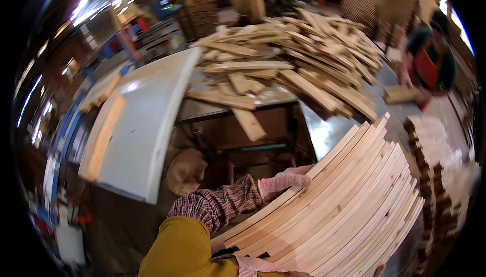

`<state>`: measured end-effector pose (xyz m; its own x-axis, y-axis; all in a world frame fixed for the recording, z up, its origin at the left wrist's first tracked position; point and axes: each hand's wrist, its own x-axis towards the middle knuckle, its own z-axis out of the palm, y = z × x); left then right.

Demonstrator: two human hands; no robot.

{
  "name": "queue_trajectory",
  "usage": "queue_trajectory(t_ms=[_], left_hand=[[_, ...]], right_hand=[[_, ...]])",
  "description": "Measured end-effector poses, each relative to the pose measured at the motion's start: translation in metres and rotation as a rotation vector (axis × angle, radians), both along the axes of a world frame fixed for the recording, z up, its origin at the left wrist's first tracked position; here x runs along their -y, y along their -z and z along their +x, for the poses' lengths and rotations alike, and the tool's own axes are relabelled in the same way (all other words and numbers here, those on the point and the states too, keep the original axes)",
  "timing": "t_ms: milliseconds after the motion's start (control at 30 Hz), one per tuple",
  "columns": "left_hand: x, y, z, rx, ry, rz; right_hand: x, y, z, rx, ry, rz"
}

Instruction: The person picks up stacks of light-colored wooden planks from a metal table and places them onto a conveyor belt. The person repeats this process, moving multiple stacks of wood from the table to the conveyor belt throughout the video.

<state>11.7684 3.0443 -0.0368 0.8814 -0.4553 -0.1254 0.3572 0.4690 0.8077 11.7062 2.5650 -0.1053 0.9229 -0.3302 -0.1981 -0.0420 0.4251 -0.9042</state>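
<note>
A wide row of pale wooden strips (324, 211) lies side by side in front of me, with uneven far ends. My left hand (286, 182), in a pinkish knit glove below a checked sleeve, is closed on the left edge of the row. At the bottom of the view, a bit of my right hand (379, 271) shows against the row's right edge. Its fingers seem closed round that side; most of the hand is cut off by the frame.
Loose wooden pieces (298, 49) are heaped on a metal table (319, 130). A light tilted panel (147, 110) at left carries boards (105, 137). At right stand stacked strips (435, 143), with a co-worker in a red apron (425, 69) beyond. A rounded sack-like thing (186, 170) sits below.
</note>
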Motion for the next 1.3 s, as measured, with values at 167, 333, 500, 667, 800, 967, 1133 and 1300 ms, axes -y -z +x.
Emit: queue_trajectory(t_ms=[167,333,500,667,800,967,1133,1300], left_hand=[[-0.126,-0.064,-0.087,0.246,-0.359,0.162],[-0.239,-0.121,-0.247,0.340,-0.628,0.180],[-0.380,-0.103,-0.381,0.314,-0.852,0.230],[-0.528,-0.057,-0.451,0.302,-0.997,0.226],[-0.574,-0.075,-0.462,0.125,-0.939,0.073],[-0.584,-0.098,-0.460,-0.096,-1.085,0.248],[-0.592,-0.132,-0.441,-0.534,-1.034,1.298],[-0.592,-0.177,-0.413,-0.782,-0.319,2.040]], right_hand=[[-0.107,-0.025,0.031,0.119,-0.297,0.053],[-0.264,-0.044,0.036,0.245,-0.621,0.127],[-0.452,-0.071,0.022,0.322,-0.928,0.225],[-0.637,-0.063,0.022,0.190,-1.198,0.368],[-0.705,-0.051,0.043,0.221,-1.293,0.240],[-0.720,-0.055,0.054,0.263,-1.350,0.014],[-0.731,-0.047,0.045,-0.090,-1.353,0.414],[-0.728,-0.028,0.064,-0.108,-1.305,0.301]])
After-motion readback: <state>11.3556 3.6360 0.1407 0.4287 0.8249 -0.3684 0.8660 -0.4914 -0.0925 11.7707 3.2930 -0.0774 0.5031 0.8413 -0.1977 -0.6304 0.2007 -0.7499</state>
